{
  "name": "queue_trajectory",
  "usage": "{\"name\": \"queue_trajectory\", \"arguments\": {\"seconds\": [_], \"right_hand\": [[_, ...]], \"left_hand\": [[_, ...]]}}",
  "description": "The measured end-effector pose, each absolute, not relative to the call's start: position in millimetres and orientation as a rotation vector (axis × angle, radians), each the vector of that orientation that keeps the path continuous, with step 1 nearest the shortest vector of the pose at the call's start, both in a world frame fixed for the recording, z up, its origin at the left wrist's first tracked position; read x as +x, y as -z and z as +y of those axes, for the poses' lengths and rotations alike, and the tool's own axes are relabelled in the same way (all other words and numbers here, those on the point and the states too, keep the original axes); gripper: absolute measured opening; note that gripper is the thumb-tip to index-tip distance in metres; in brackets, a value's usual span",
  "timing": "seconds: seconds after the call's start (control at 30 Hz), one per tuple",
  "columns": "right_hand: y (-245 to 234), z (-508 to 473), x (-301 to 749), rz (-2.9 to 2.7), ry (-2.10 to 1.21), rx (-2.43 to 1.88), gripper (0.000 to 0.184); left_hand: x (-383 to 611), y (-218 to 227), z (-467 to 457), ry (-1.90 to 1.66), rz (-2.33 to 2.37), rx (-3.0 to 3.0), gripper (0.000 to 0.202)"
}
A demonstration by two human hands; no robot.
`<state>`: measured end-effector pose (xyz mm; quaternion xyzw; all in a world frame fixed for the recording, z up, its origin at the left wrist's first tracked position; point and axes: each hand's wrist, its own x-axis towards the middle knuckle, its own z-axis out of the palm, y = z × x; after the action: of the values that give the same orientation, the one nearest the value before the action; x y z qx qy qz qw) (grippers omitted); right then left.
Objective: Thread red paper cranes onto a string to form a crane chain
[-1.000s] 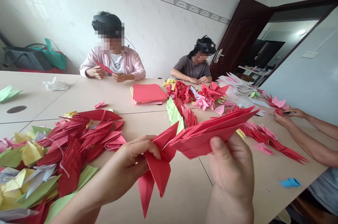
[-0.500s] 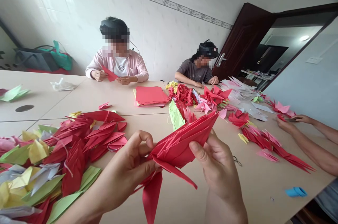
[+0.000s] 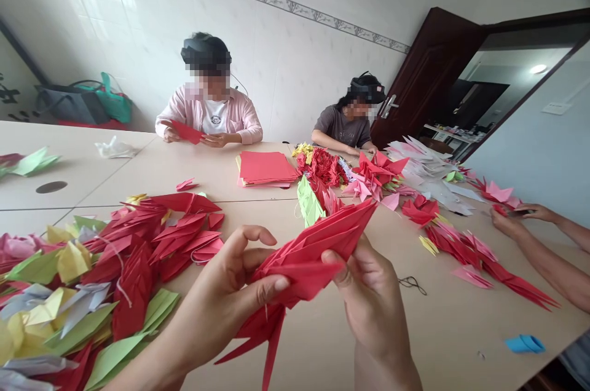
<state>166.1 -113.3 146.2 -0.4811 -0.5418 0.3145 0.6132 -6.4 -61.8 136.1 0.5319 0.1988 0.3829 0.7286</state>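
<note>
A stack of folded red paper cranes [image 3: 318, 243] is held between both hands above the tan table [image 3: 452, 329]. My left hand [image 3: 225, 299] pinches the stack's lower left end with thumb and fingers; red tails hang below it. My right hand [image 3: 373, 299] grips the stack's middle from the right, thumb on top. The stack's pointed end aims up and right.
A heap of red, green and yellow folded paper [image 3: 92, 274] lies at the left. Red paper sheets [image 3: 265, 168] and more cranes [image 3: 369, 173] sit mid-table. Two people sit across folding paper; another person's arms [image 3: 539, 249] rest at right. A blue paper scrap [image 3: 525, 343] and a black thread loop [image 3: 412, 283] lie nearby.
The long row of red cranes has been pushed together into a short tight stack. Both hands came closer to each other, and the hanging red piece swung down under my left hand.
</note>
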Motion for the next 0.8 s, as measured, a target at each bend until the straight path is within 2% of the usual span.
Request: {"name": "queue_trajectory", "arguments": {"seconds": [0.07,0.17,0.2,0.23,0.33,0.5,0.57,0.63,0.73,0.8], "right_hand": [[-144.5,-112.9,163.1,-1.269,-0.741,-1.103,0.023],[-142.8,-110.3,159.4,-1.245,-0.857,-0.969,0.053],[-142.9,-109.2,158.7,-1.259,-0.902,-0.945,0.057],[-143.3,-108.0,158.5,-1.298,-0.943,-0.949,0.052],[-145.5,-105.2,160.0,-1.43,-0.927,-1.056,0.019],[-146.4,-102.3,168.3,-1.246,-0.681,-1.124,0.016],[-144.4,-100.9,171.2,-1.166,-0.648,-1.063,0.015],[-142.2,-99.8,172.6,-1.089,-0.627,-0.987,0.014],[-140.6,-99.3,171.9,-1.027,-0.633,-0.939,0.014],[-140.7,-100.1,170.6,-1.015,-0.613,-0.944,0.015]], "left_hand": [[-6.7,-136.0,-61.4,-0.914,0.5,1.168,0.025],[-6.8,-135.4,-61.1,-0.992,0.585,1.183,0.026],[-6.6,-135.2,-61.0,-0.993,0.591,1.196,0.027],[-6.4,-135.0,-61.0,-0.981,0.585,1.212,0.027],[-6.6,-134.2,-60.1,-0.921,0.581,1.292,0.028],[-14.2,-130.7,-51.3,-1.066,0.702,1.569,0.025],[-17.3,-127.7,-47.0,-1.017,0.688,1.644,0.026],[-17.7,-124.8,-44.8,-0.895,0.603,1.696,0.037],[-11.9,-122.4,-46.0,-0.69,0.505,1.774,0.065],[-5.8,-121.2,-48.0,-0.612,0.521,1.82,0.072]]}}
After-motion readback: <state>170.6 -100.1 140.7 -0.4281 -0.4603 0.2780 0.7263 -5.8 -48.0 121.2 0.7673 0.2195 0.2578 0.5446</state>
